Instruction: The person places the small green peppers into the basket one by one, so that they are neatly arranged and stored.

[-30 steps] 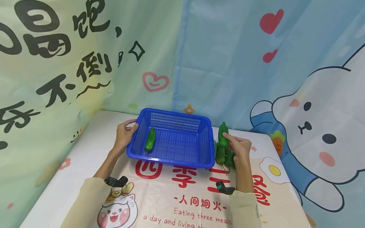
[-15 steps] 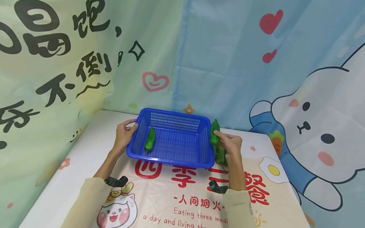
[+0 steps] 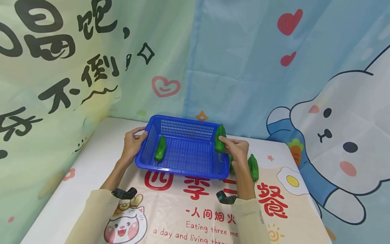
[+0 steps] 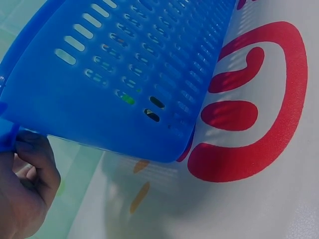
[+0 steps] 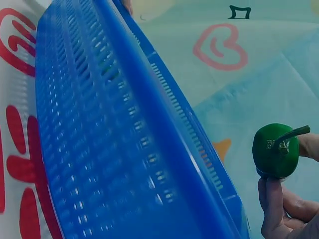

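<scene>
A blue plastic basket (image 3: 186,174) stands on the table, its left rim gripped by my left hand (image 3: 133,144) between thumb and fingers. Inside it, toward the left, lies one green pepper (image 3: 160,149). My right hand (image 3: 238,149) pinches another green pepper (image 3: 220,139) over the basket's right rim. The right wrist view shows that held pepper (image 5: 275,151) stem-end on, thumb and fingers on either side. More green peppers (image 3: 253,167) lie on the table right of the basket, partly hidden behind my right hand and wrist. In the left wrist view, my left hand (image 4: 30,184) holds the basket's rim.
The table is covered by a printed cloth (image 3: 170,217) with red characters and a cartoon cat. A printed fabric backdrop (image 3: 231,67) rises directly behind the table. Black straps with cameras sit on both wrists.
My right hand has carried the pinched pepper leftward from above the loose peppers to over the basket's right rim. The left hand and the basket have stayed in place.
</scene>
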`<state>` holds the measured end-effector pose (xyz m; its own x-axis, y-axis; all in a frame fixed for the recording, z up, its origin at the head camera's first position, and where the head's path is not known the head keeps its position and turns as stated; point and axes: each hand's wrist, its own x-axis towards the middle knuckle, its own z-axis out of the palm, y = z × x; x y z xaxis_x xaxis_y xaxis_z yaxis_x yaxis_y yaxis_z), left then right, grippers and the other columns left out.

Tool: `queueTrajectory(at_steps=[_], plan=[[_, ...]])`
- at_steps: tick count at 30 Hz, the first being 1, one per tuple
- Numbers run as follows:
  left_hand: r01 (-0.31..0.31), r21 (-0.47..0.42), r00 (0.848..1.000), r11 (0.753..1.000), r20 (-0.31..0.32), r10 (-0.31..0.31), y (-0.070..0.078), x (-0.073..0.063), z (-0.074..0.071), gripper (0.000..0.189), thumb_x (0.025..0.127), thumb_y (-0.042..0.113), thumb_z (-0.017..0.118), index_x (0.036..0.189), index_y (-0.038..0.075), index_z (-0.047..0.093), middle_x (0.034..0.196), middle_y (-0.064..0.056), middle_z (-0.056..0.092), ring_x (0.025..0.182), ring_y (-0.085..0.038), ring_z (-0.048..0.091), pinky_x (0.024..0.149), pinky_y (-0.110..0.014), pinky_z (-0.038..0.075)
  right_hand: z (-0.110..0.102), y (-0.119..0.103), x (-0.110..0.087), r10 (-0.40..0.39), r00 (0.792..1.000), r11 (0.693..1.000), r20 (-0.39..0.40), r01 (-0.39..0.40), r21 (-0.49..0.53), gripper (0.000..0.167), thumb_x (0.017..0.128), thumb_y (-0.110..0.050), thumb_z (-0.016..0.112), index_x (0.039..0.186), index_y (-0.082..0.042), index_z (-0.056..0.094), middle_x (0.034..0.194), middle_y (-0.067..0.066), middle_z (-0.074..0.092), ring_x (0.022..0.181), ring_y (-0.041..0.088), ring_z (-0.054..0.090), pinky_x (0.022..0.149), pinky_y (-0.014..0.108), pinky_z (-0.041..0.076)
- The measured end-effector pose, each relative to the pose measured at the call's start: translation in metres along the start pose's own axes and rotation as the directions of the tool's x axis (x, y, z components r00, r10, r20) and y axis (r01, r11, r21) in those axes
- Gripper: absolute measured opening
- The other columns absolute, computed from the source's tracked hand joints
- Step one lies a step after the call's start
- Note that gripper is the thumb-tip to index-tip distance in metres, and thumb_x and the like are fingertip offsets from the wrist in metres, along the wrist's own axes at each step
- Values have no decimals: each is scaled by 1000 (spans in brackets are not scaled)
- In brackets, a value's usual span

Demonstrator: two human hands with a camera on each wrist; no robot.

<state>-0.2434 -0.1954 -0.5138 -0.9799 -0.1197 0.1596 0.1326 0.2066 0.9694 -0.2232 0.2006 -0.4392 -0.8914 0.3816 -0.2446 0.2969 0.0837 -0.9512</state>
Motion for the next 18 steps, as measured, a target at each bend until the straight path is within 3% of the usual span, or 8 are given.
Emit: queueTrajectory(at_steps=[4, 6, 14, 18], plan=[[7, -14, 1000, 1000, 7, -6, 1, 0, 0, 45, 111, 17, 63, 148, -8, 61, 98, -40, 76, 61, -4, 70, 54, -19, 57, 9, 0, -2, -13, 1000, 1000, 14, 13, 23, 49, 87, -30, 93, 117, 6, 78, 88, -1, 77, 73, 9, 73, 76, 26, 64], [13, -18, 1000, 1000, 8, -13, 2, -1, 1, 44, 111, 17, 64, 148, -7, 62, 100, -41, 75, 61, -5, 70, 55, -19, 57, 13, 0, -4, -18, 1000, 999, 23, 17, 28, 48, 87, -29, 94, 115, 6, 78, 87, -1, 77, 71, 8, 73, 77, 28, 65], [6, -25, 1000, 1000, 14, -6, 0, 2, 0, 46, 111, 17, 63, 149, -9, 59, 101, -41, 76, 62, -4, 70, 55, -19, 57, 27, 3, -8, -9, 998, 1000, 70, 9, -6, 51, 89, -33, 92, 120, 5, 78, 123, 21, 77, 75, 7, 75, 85, 30, 66], [10, -14, 1000, 1000, 6, -10, 0, 0, 0, 45, 111, 18, 63, 149, -7, 61, 103, -42, 75, 62, -3, 70, 56, -19, 58, 35, 5, -9, -15, 996, 1000, 93, 15, -4, 50, 88, -32, 93, 119, 5, 78, 127, 23, 76, 75, 7, 76, 85, 30, 67]])
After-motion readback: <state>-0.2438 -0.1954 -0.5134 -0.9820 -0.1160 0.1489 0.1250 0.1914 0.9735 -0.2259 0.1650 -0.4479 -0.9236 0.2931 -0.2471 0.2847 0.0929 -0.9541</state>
